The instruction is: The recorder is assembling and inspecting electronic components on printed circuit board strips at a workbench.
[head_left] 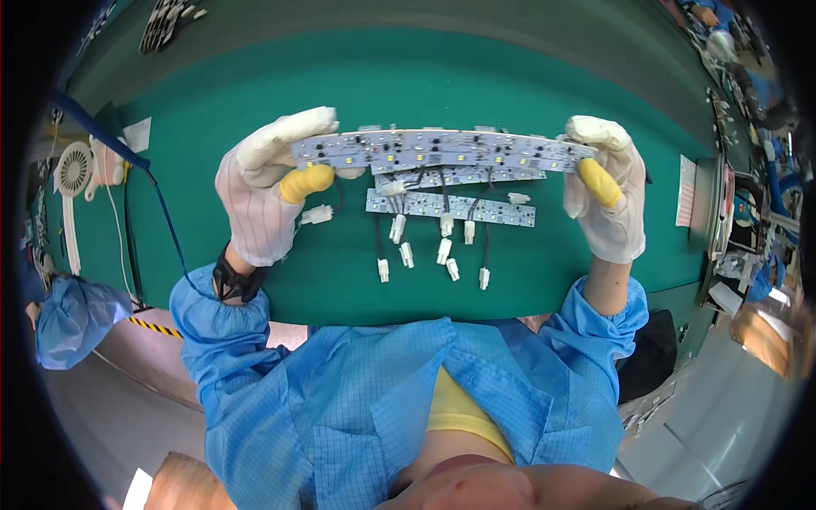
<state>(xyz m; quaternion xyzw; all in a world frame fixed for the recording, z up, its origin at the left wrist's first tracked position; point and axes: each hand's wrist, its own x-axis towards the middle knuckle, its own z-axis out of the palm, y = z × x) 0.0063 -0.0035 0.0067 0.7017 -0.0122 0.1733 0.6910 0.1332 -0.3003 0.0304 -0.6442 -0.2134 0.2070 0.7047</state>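
"While the circuit strip [442, 150] is raised above the worktop [331, 280], what do the fingers [308, 182] do?"

"Left hand [259, 189] and right hand [609, 191] each pinch one end; other strips [507, 212] lie on the worktop."

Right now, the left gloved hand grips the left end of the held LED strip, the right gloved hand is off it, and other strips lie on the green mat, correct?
Not quite: the head view shows the right gloved hand gripping the right end of the held LED strip. The rest stands.
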